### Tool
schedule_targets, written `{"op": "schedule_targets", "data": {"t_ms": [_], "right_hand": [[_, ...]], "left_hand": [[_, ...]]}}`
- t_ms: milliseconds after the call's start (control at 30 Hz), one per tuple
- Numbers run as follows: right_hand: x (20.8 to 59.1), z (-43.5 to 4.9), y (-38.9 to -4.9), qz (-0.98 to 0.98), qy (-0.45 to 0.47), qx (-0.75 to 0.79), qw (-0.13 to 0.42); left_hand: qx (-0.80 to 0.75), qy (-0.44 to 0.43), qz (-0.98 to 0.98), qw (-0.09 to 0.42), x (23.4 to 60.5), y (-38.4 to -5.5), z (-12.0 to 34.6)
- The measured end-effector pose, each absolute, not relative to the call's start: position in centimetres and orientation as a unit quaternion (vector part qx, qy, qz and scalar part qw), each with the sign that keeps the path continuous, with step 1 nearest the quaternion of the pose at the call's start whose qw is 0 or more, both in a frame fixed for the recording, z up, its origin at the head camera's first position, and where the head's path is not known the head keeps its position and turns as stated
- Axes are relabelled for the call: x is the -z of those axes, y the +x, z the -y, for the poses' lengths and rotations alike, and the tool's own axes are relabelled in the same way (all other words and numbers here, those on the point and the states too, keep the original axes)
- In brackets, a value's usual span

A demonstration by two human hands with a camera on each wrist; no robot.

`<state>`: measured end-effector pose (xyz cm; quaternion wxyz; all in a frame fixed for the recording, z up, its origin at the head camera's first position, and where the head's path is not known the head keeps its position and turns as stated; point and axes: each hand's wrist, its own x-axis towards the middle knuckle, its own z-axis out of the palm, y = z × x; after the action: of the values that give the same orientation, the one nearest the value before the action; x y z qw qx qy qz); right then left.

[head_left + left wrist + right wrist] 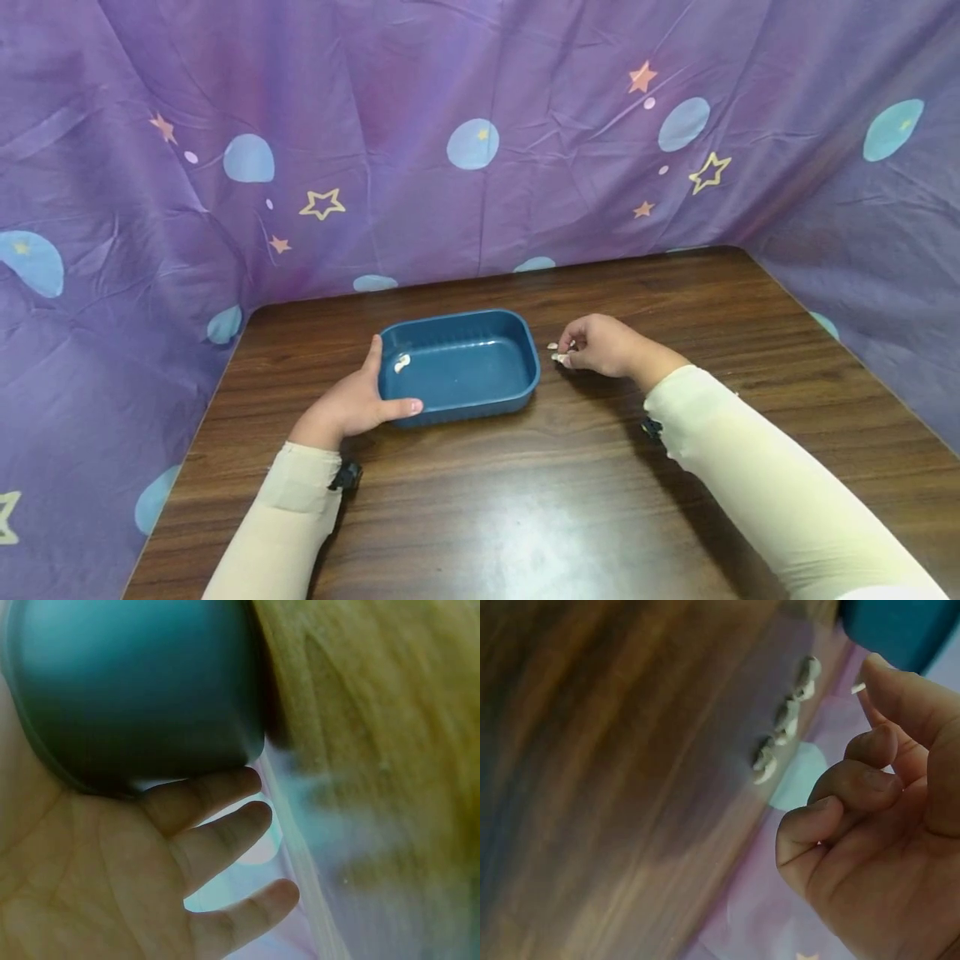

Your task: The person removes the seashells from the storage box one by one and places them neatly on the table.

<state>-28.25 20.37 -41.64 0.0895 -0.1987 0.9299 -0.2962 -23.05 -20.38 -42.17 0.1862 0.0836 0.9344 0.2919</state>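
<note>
A blue rectangular plastic tub (457, 408) stands on the table, with small white pieces (402, 363) inside near its left end. Around that end my left hand (356, 400) holds it, thumb along the front rim and index finger at the back-left corner. In the left wrist view, other fingers (225, 840) extend below the tub's end. To the right of the tub, my right hand (603, 346) pinches a small white piece (858, 688) between thumb and index finger; its other fingers are curled. Several similar irregular pieces (786, 720) lie on the table beside it.
The brown wood-grain table (465, 492) carries the tub and the white pieces. A purple curtain (390, 100) printed with stars and circles hangs behind the table and along both sides.
</note>
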Motion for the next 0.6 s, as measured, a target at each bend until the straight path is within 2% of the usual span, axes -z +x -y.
{"op": "schedule_targets", "data": {"t_ms": [600], "right_hand": [[42.7, -19.3, -28.4, -0.95, -0.225, 0.2, 0.087]], "left_hand": [[-0.296, 0.084, -0.933, 0.186, 42.2, -23.3, 20.5]]}}
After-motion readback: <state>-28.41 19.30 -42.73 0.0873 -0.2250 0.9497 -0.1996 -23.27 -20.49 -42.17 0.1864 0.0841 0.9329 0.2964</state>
